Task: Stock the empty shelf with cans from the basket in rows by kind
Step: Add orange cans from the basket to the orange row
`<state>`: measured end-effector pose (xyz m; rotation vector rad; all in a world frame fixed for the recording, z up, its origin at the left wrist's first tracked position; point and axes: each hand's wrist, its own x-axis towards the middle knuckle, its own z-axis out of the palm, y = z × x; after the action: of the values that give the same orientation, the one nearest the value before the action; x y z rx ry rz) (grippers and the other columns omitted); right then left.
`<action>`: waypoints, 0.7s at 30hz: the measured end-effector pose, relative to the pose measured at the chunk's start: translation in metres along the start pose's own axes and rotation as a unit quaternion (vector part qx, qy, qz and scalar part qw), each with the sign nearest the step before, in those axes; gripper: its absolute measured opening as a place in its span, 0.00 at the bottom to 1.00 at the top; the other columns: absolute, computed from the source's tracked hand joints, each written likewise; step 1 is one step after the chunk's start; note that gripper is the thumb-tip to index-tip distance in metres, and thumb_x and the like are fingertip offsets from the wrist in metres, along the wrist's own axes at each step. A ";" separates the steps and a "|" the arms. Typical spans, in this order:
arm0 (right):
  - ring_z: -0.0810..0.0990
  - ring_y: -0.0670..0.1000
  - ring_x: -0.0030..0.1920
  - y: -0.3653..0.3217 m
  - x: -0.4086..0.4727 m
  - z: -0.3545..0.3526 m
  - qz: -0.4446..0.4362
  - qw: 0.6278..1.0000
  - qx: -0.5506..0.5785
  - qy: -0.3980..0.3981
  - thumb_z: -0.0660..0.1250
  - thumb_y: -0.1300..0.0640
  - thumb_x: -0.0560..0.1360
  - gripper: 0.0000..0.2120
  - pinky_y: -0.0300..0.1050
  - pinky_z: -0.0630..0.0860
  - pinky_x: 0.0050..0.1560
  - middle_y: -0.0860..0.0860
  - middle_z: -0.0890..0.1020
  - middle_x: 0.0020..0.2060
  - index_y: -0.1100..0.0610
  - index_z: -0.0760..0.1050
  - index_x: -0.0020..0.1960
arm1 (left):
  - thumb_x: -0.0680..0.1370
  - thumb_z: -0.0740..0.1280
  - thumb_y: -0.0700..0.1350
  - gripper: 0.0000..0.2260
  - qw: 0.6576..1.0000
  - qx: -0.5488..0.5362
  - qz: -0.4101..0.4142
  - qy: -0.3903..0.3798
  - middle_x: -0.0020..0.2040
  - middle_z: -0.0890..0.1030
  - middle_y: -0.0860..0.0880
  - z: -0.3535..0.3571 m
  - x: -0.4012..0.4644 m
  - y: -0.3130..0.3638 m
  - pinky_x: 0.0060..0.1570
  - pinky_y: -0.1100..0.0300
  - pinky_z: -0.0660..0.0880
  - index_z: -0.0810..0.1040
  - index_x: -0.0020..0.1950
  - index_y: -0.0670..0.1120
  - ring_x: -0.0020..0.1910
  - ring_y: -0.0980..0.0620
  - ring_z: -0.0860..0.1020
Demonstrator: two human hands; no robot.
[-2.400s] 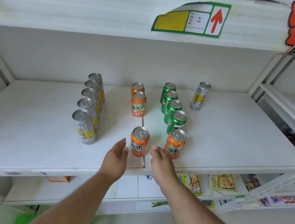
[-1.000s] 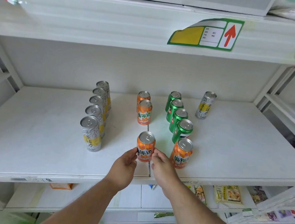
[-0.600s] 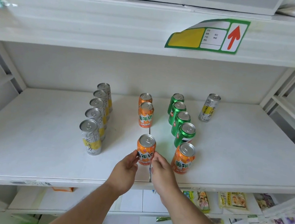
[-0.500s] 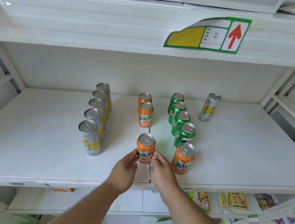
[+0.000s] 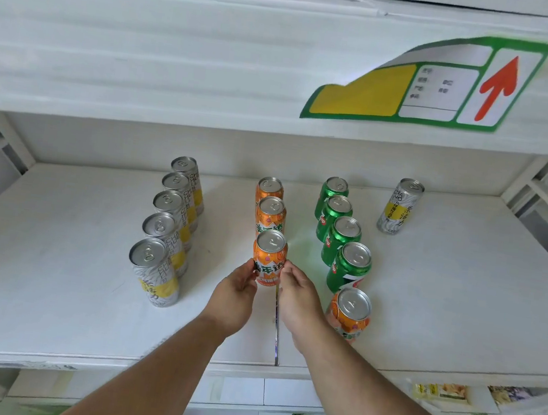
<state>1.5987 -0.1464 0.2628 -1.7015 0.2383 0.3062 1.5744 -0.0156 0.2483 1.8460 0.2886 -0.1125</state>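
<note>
I am gripping the front orange can [image 5: 269, 257] between left hand [image 5: 235, 297] and right hand [image 5: 299, 298], fingers curled on its sides; it is standing upright on the shelf [image 5: 53, 249], third in the orange row.

Orange can [image 5: 269, 258] between both hands

Left hand [image 5: 235, 301]: forearm reaching forward, thumb and fingers curled, pinching the can [image 5: 269, 258]'s left side.
Right hand [image 5: 301, 300]: forearm reaching forward, fingertips pinching the can's right side.
</note>
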 end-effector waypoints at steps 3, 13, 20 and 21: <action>0.76 0.48 0.63 -0.007 0.011 0.000 0.002 1.000 -0.005 -0.001 0.55 0.48 0.87 0.20 0.42 0.69 0.63 0.49 0.79 0.67 0.50 0.73 0.75 | 0.83 0.57 0.36 0.23 1.000 0.008 0.004 0.002 0.69 0.77 0.55 0.001 0.013 0.003 0.75 0.55 0.65 0.71 0.76 0.51 0.71 0.56 0.73; 0.76 0.49 0.66 -0.015 0.024 0.000 0.001 1.000 -0.020 -0.014 0.53 0.48 0.87 0.21 0.42 0.68 0.64 0.49 0.78 0.70 0.50 0.72 0.76 | 0.84 0.57 0.38 0.22 1.000 0.011 -0.004 0.012 0.69 0.78 0.55 0.001 0.030 0.009 0.75 0.52 0.66 0.70 0.77 0.52 0.70 0.55 0.73; 0.74 0.49 0.68 -0.019 0.019 -0.003 -0.006 0.999 -0.028 -0.019 0.53 0.48 0.87 0.21 0.41 0.67 0.63 0.49 0.76 0.73 0.50 0.70 0.77 | 0.84 0.57 0.37 0.21 1.000 -0.013 -0.018 0.019 0.66 0.75 0.59 0.002 0.018 0.014 0.74 0.56 0.65 0.68 0.77 0.50 0.68 0.58 0.72; 0.74 0.50 0.69 -0.018 0.016 -0.003 -0.004 0.999 -0.027 -0.020 0.53 0.48 0.87 0.21 0.42 0.66 0.63 0.48 0.75 0.73 0.50 0.70 0.77 | 0.84 0.57 0.37 0.21 0.999 -0.019 -0.022 0.022 0.64 0.74 0.59 0.002 0.015 0.014 0.74 0.55 0.65 0.68 0.77 0.49 0.67 0.58 0.72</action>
<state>1.6199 -0.1468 0.2752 -1.7483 0.1945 0.3424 1.5922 -0.0189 0.2579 1.8060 0.3591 -0.0964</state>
